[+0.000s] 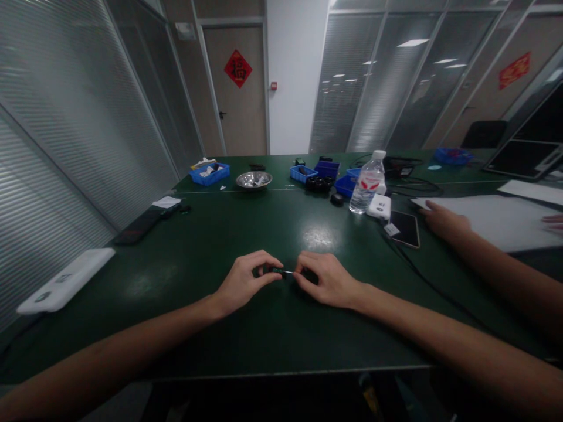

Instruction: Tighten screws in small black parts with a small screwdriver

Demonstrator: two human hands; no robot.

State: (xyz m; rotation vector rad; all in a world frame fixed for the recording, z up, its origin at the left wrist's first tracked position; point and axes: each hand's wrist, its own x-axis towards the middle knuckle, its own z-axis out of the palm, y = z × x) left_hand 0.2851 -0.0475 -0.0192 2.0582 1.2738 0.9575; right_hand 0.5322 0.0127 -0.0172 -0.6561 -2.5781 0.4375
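My left hand (248,276) is closed in a pinch on a small dark green piece (277,270), held just above the table's near middle. From that piece a thin bright rod (287,272) runs to the fingertips of my right hand (320,278), which pinch its other end. The two hands face each other with a narrow gap between them. What kind of thing this is, and whether it is one part or two, is too small to tell. Under both hands lies the dark green tabletop (246,346).
To the right stand a water bottle (368,183), a white power bank (379,207) and a phone (404,228) with a cable. Another person's hand (446,221) rests on white paper (497,217). Further back are a metal dish (254,180) and blue trays (210,174). A white device (65,280) lies left.
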